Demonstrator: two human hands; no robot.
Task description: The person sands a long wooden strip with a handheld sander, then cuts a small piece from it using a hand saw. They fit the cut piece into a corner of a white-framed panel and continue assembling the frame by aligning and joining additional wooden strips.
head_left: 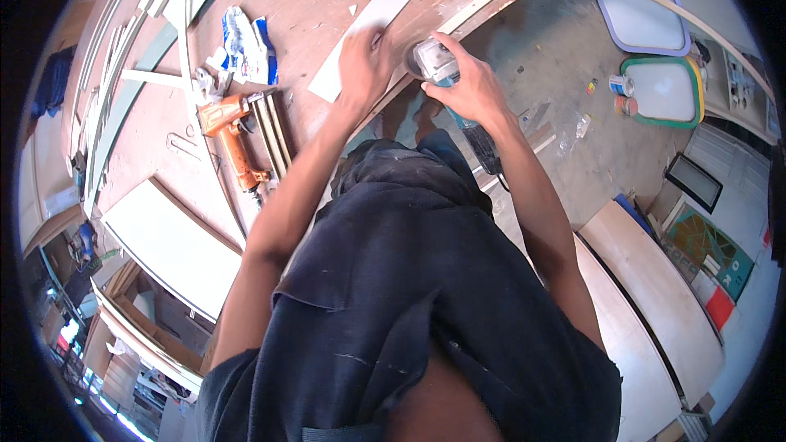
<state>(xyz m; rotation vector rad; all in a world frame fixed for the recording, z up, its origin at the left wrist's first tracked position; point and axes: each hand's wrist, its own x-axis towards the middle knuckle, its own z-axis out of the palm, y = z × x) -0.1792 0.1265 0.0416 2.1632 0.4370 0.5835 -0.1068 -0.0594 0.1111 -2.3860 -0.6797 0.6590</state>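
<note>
My right hand (471, 86) is closed around a corded angle grinder (434, 60). It has a silver head, a teal body and a dark rear end that hangs below my wrist, and its head is beside the edge of the reddish-brown worktable (307, 12). To its left, my left hand (366, 65) hovers at the table edge by a long pale strip (336, 65). Motion blurs its fingers, so their grip is unclear. An orange nail gun (233, 135) lies on the table left of my left forearm, below a crumpled blue and white plastic bag (250, 45).
Long thin strips (123, 86) lie along the table's left side. A white panel (172, 241) is at the lower left. On the floor to the right are two framed panels, one lavender-rimmed (647, 20) and one green-rimmed (659, 90), cans (622, 86) and large pale boards (647, 286).
</note>
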